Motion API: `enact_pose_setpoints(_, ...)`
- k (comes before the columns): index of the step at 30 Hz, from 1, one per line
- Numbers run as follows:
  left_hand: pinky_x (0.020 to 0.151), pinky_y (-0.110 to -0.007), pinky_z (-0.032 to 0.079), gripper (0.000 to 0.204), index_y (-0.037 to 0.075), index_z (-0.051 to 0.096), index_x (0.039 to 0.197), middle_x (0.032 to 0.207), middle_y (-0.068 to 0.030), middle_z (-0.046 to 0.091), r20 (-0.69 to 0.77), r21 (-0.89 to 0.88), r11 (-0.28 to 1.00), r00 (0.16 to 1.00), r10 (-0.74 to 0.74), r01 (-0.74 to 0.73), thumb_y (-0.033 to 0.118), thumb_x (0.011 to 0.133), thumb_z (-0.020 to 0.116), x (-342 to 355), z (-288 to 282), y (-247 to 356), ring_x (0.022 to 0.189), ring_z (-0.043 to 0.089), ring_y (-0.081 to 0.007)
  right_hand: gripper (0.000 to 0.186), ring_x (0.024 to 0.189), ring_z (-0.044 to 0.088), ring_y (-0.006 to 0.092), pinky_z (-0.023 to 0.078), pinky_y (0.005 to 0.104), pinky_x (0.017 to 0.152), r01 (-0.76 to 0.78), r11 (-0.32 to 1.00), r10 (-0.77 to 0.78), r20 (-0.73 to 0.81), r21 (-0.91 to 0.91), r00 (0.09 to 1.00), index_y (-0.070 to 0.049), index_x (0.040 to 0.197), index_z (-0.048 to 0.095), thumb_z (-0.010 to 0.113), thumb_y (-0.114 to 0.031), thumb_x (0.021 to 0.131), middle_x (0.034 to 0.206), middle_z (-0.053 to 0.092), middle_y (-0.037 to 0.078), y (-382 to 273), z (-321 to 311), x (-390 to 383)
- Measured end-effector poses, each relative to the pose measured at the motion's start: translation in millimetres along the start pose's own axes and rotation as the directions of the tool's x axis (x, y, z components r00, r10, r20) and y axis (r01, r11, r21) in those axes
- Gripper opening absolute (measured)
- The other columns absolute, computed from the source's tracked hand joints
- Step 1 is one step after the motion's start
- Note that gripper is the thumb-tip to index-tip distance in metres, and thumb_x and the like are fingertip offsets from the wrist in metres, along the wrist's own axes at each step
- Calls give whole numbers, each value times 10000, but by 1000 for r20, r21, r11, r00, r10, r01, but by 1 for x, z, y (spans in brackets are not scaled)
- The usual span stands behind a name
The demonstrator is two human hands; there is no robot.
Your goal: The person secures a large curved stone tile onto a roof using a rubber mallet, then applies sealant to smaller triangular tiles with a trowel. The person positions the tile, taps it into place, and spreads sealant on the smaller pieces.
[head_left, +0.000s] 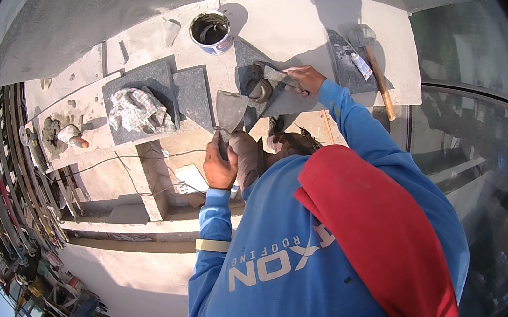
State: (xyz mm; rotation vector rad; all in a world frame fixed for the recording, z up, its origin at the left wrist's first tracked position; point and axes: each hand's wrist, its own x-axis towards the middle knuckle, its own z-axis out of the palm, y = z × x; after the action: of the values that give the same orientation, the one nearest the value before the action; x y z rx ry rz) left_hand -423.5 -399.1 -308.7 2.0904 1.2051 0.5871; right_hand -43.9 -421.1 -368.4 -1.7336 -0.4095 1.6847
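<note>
My left hand (221, 170) is closed round the dark handle of a putty knife (232, 109), its wide grey blade pointing away from me. Closed on the handle of a second putty knife (282, 78) is my right hand (308, 79). A lump of dark grey paste (255, 88) sits at that knife's blade, close to the first blade's edge; whether the blades touch, I cannot tell. Both tools are over the near edge of a dark grey stone tile (245, 54). Just beyond stands a white bucket (214, 49), with dark paste coating its inside.
To the left, a checked cloth (138, 109) lies on dark tiles (191, 96). Further left, a trowel (75, 138) rests by mortar on a board (92, 99). On the right are a tube (360, 66) and a wooden-handled mallet (380, 81). A cable (116, 158) runs below the bench edge.
</note>
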Motion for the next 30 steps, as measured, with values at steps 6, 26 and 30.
enact_pose_setpoints(6,895,-449,541,530,-36,511,1404,1158,-260,639,18,43,999,1000,-10,10,81,904,639,0,-8,5,1041,657,-426,449,782,656,270,551,392,731,354,497,-250,260,-792,933,-195,1431,605,558,-287,994,920,709,161,-66,-4,4)
enact_pose_setpoints(26,768,-473,562,629,46,461,1478,1122,-234,594,-92,80,996,996,-20,27,117,889,671,-19,18,12,927,643,-436,435,1083,677,335,510,425,983,288,551,-319,121,-784,940,-201,1425,612,549,-338,1016,1161,709,202,-35,-6,-69)
enact_pose_setpoints(30,757,-470,555,657,59,446,1502,1100,-230,595,-63,21,1000,998,-5,7,112,887,669,-14,24,12,910,638,-431,455,678,633,151,538,331,665,118,914,-132,-8,-388,991,-107,1452,579,531,-320,1053,1004,755,146,-3,-33,-76)
